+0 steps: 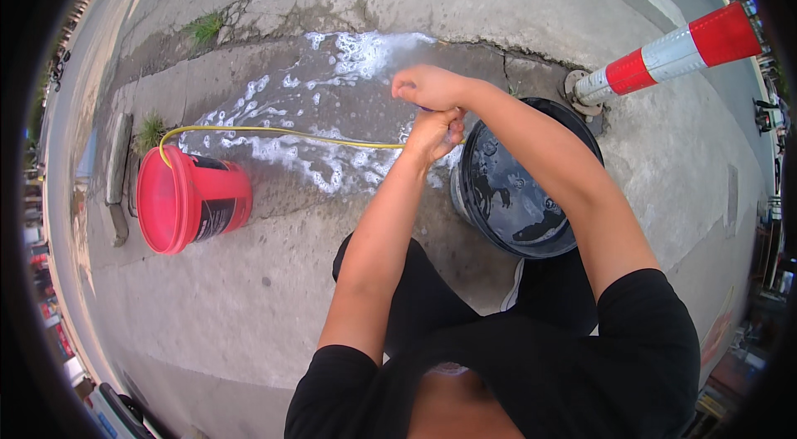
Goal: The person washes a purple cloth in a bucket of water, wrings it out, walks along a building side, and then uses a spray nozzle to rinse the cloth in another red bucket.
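My left hand (pixel 434 135) is raised over the wet pavement, its fingers curled. Just beyond it, my right hand (pixel 429 87) bends at the wrist with fingers curled in, and the two hands meet. A sliver of something purple (pixel 426 108) shows between them; what it is, and whether either hand grips it, is hidden. A yellow hose (pixel 299 135) runs from the red bucket (pixel 224 199) at left and passes behind my left hand. Below my right forearm stands a black-rimmed bucket (pixel 479 227). Its dark, wet top shows bubbles; lid or water, I cannot tell.
White suds (pixel 367 56) spread over the concrete ahead. A red-and-white post (pixel 669 53) is bolted down beyond the black-rimmed bucket. Cracks, grass tufts (pixel 204 27) and a loose stone strip (pixel 118 159) break up the ground. Roads run along the sides.
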`<state>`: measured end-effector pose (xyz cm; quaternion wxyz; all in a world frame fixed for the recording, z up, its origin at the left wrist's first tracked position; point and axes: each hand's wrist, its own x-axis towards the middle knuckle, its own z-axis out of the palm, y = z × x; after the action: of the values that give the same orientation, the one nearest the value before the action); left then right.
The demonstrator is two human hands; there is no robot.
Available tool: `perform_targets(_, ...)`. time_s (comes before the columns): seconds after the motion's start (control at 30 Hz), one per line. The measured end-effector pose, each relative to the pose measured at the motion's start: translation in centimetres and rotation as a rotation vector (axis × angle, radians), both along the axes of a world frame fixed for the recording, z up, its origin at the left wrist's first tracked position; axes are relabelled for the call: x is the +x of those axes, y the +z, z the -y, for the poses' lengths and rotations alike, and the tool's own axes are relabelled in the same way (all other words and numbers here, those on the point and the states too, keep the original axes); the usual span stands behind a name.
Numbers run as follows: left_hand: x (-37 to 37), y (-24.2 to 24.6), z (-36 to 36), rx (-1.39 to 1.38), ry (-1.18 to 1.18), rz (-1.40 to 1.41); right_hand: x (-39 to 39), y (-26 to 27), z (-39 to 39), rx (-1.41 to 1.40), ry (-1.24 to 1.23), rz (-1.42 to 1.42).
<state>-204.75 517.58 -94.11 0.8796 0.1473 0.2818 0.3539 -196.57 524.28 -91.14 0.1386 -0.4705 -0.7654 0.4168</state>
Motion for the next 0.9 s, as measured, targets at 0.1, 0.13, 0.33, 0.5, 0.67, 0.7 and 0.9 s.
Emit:
perform_targets(0.1,0.6,-1.2,0.3,0.145,0.113,-0.23,-0.9,-0.7,0.5,0.126,-0.069,0.23)
perform_targets(0.13,0.7,-1.5,0.3,0.177,0.114,-0.305,-1.3,-0.5,0.7,0.16,-0.096,0.318)
perform_targets(0.33,1.3,-2.6,0.6,0.373,0.203,-0.613,-2.4,-0.4,1.5,0.074,-0.192,0.509)
perform_targets(0.5,0.3,-5.7,0.7,0.526,0.187,-0.795,-4.0,0.3,2.1,-0.044,-0.21,0.569)
perform_targets(0.67,-1.0,0.2,0.2,0.323,-0.178,-0.48,0.6,-2.8,1.6,0.062,-0.49,0.159)
perform_targets(0.7,-1.2,1.9,0.7,0.306,-0.177,-0.326,2.3,-3.2,2.3,0.134,-0.609,-0.084)
perform_targets(0.9,2.3,6.2,4.5,0.256,-0.047,-0.176,11.7,2.9,11.5,0.241,-0.854,-0.337)
